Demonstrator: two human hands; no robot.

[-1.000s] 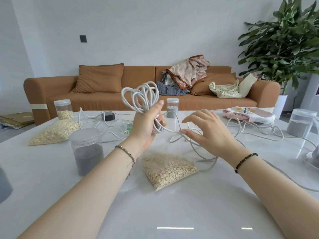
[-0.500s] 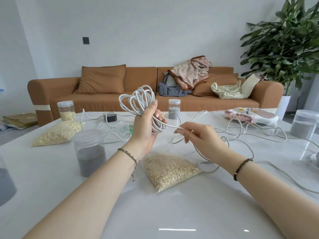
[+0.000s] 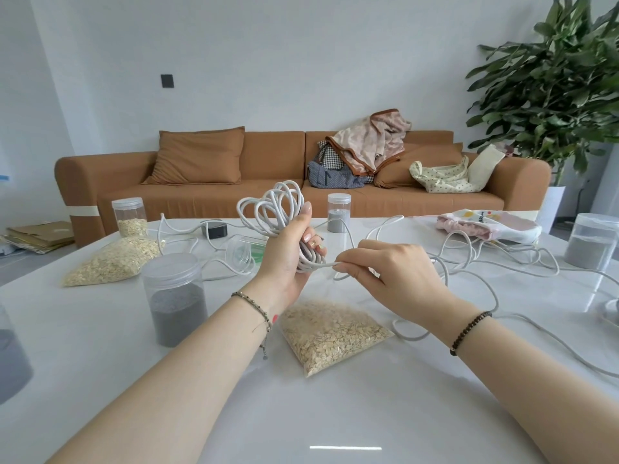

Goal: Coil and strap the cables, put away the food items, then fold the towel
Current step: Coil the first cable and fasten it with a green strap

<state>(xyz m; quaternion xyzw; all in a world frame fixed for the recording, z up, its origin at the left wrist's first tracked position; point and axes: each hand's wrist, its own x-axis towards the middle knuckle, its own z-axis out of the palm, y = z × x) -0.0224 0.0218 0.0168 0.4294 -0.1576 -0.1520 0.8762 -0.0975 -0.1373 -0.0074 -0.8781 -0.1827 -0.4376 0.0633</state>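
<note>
My left hand (image 3: 289, 252) grips a bundle of white cable loops (image 3: 273, 207) held upright above the white table (image 3: 335, 413). My right hand (image 3: 388, 276) pinches the same cable just right of the bundle, and the loose length (image 3: 469, 272) trails off across the table to the right. A clear bag of oats (image 3: 331, 333) lies flat below both hands. Another oat bag (image 3: 114, 259) lies at the left. A pink and white towel (image 3: 489, 224) sits crumpled at the far right.
Clear jars of grey grains stand at the left (image 3: 176, 299), the back middle (image 3: 338, 212) and the right (image 3: 591, 246); a jar of oats (image 3: 130, 217) stands at the back left. A black adapter (image 3: 216, 229) and more white cable lie behind. A brown sofa (image 3: 268, 169) and a plant (image 3: 552, 88) stand beyond.
My right hand closed from spread fingers to a pinch on the cable and drew it in toward the bundle. My left hand kept its grip on the loops.
</note>
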